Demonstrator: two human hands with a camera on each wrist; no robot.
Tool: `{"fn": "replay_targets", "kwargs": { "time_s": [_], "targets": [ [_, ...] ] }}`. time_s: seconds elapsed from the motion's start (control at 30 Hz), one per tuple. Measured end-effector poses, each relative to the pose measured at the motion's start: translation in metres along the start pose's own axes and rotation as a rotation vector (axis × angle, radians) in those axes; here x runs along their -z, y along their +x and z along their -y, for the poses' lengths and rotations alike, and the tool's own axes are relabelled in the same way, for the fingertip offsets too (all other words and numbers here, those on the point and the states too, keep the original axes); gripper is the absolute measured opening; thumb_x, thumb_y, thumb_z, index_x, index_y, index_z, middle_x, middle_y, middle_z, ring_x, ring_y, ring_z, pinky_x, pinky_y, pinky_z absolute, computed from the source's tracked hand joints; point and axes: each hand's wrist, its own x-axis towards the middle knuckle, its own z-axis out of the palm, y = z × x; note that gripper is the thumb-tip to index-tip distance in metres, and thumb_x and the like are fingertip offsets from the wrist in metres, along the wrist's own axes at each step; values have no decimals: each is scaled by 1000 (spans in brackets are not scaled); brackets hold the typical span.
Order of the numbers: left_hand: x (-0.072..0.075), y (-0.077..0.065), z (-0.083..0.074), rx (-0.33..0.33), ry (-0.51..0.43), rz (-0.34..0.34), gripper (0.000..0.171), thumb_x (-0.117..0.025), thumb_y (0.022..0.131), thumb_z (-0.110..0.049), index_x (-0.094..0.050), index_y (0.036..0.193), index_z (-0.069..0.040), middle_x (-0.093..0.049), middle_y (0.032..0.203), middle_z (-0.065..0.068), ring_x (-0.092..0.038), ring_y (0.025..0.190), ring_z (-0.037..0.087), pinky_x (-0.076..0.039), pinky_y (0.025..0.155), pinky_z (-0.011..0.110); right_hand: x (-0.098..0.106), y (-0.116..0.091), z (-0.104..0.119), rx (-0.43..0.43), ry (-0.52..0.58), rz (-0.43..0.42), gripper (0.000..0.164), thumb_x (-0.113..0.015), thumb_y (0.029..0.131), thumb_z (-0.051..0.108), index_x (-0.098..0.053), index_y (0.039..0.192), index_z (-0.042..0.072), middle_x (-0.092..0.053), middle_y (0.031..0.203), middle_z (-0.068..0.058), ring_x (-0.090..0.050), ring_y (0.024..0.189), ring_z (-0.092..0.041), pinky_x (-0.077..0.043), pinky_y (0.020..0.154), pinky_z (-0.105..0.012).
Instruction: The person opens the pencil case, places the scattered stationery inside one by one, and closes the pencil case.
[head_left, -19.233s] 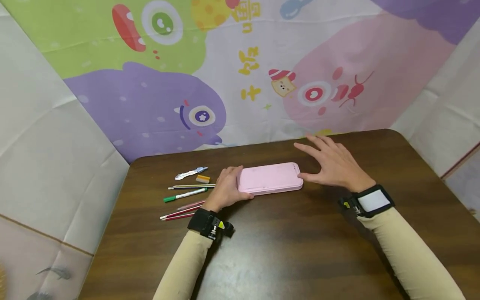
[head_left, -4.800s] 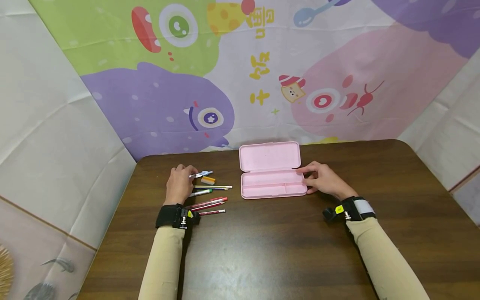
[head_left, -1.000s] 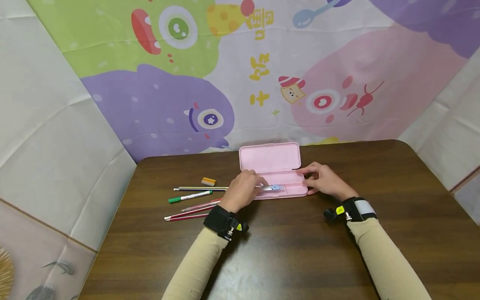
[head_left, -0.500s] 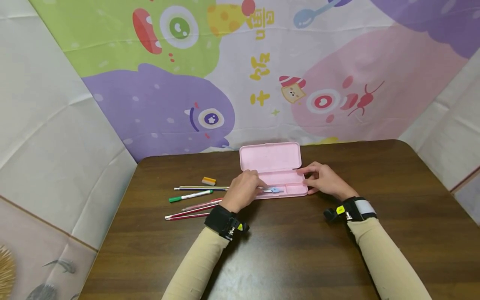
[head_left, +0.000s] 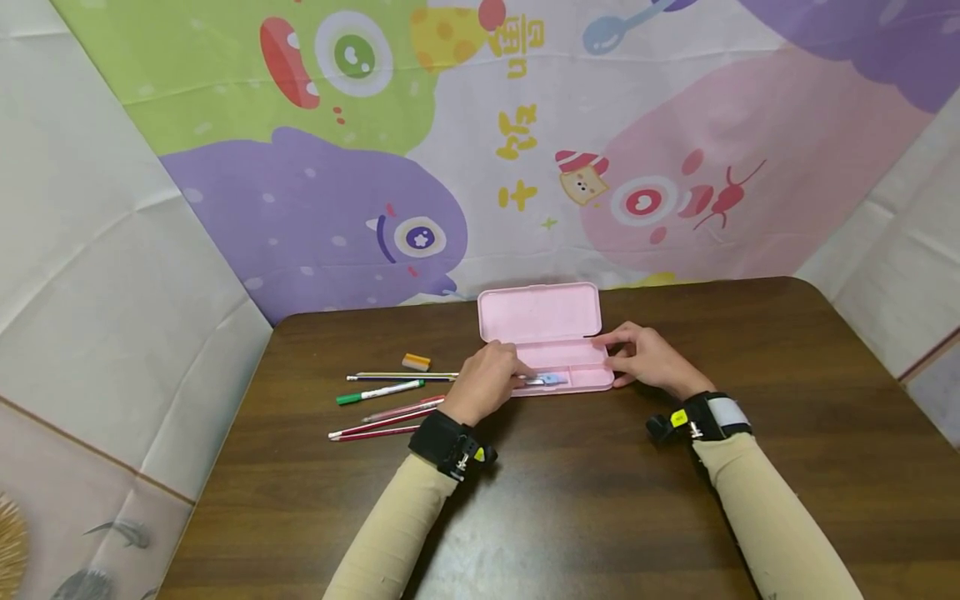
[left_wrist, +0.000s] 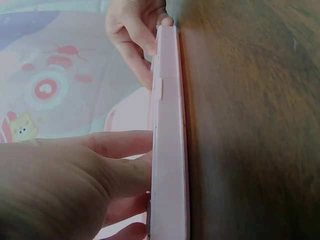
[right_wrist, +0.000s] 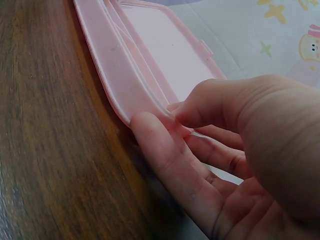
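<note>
A pink pencil case (head_left: pixel 540 312) stands with its lid up near the back of the table. My left hand (head_left: pixel 483 383) reaches over its left end, fingers at a light blue drawing compass (head_left: pixel 551 379) lying along the front compartment. In the left wrist view the case's front wall (left_wrist: pixel 167 125) hides those fingertips and the compass. My right hand (head_left: pixel 645 358) grips the right end of the case. The right wrist view shows its thumb (right_wrist: pixel 200 102) on the rim and a finger (right_wrist: pixel 160 145) against the outer corner.
Left of the case lie striped pencils (head_left: pixel 397 377), a green-capped marker (head_left: pixel 382 392), several red pencils or pens (head_left: pixel 375 431) and a small orange and white block (head_left: pixel 416 362). A cartoon-printed cloth (head_left: pixel 487 250) hangs right behind the brown table (head_left: pixel 562 517).
Since about five seconds ago my left hand has carried the compass from the table to the case. Over the last second it has lowered it into the front compartment. My right hand stays put.
</note>
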Motion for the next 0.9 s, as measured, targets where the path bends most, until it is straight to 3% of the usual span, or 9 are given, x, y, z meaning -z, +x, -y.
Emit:
{"fn": "replay_targets", "kwargs": {
  "time_s": [0.5,0.9],
  "targets": [
    [1,0,-1,18,-43,4,30,-84,100,-14,-90,116,-38,-85,106,-10,-78,102,15,-65,85,35,0,0,0,5,4,0,45,-73,105,1,-68,149,-6,-53,130,-25,-63,90,-19,-67,73,-25],
    [-2,3,4,17,-63,-15,13,-92,96,-24,-89,106,-32,-84,96,-14,-77,94,10,-64,86,34,-1,-1,0,-3,9,0,44,-73,105,1,-68,149,-6,-52,130,-25,-63,91,-22,-67,73,-25]
  ]
}}
